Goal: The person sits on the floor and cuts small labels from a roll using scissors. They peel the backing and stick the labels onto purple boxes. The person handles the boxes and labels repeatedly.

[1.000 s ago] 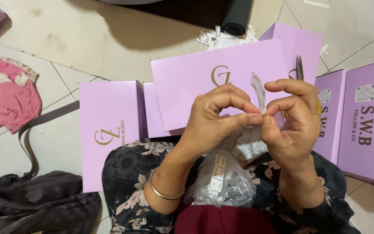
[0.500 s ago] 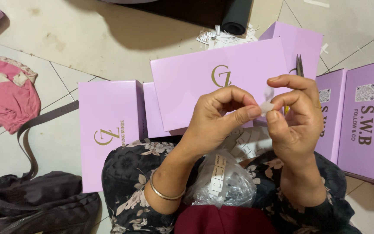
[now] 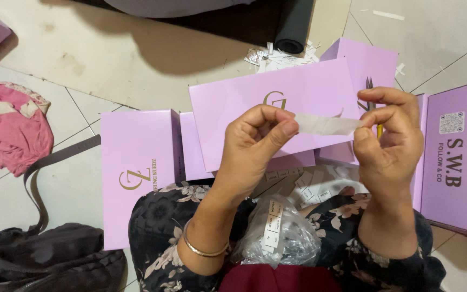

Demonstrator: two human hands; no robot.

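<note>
I see lilac boxes (image 3: 277, 111) spread over the tiled floor (image 3: 109, 59) across the frame's middle, a pink cloth (image 3: 9, 127) at left and a clear bag of labels (image 3: 279, 238) at lower centre on my lap. At centre right, my left hand (image 3: 255, 143) and right hand (image 3: 390, 140) each pinch an end of a pale paper strip (image 3: 325, 125), stretched taut between them. I judge I'm mid-peel; next needs a steady fingertip pull.

Five lilac boxes (image 3: 277, 116); two hands (image 3: 258, 143).
</note>
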